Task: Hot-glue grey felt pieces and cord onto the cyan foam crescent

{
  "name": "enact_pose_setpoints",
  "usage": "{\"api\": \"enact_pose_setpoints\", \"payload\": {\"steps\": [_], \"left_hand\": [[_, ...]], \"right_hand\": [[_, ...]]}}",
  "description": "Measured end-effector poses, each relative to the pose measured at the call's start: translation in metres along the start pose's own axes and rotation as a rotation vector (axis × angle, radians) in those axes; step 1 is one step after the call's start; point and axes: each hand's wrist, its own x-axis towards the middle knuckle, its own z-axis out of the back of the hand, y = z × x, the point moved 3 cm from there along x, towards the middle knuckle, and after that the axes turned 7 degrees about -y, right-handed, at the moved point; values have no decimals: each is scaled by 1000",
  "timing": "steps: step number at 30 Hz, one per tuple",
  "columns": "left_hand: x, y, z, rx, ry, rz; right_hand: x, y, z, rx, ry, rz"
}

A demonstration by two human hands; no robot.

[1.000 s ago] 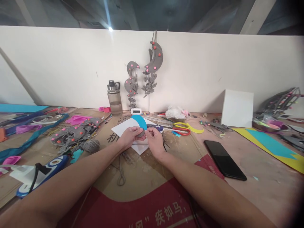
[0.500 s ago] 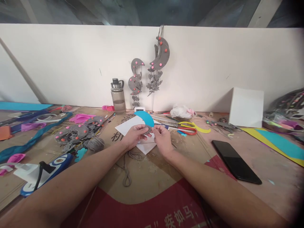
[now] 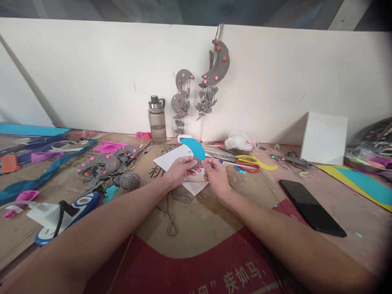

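Since a second ago our view has swung left, so the black phone and white box sit further right, while our hands stay together. We work over the cardboard-covered table. Our left hand and right hand both pinch the blue crescent piece, which rises above our fingertips, above the white sheet.

wall: white panel | table: tan worktop | ceiling: dark
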Motion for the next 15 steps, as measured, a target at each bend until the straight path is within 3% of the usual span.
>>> {"api": "enact_pose_setpoints", "payload": {"steps": [4, 6, 9, 11, 13, 15], "left_hand": [[0, 2, -3, 38, -36, -16], [-2, 2, -5, 103, -129, -58], [-7, -2, -5, 330, -374, -241], [-12, -7, -7, 559, -465, -411], [-16, -10, -12, 759, -446, -533], [-17, -11, -15, 864, -411, -571]], "right_hand": [[0, -1, 0, 34, -15, -28], [1, -1, 1, 24, -39, -23], [2, 0, 4, -5, -79, 3], [2, 0, 5, -23, -93, 22], [2, -1, 6, -43, -91, 37], [2, 0, 6, -82, -82, 78]]}}
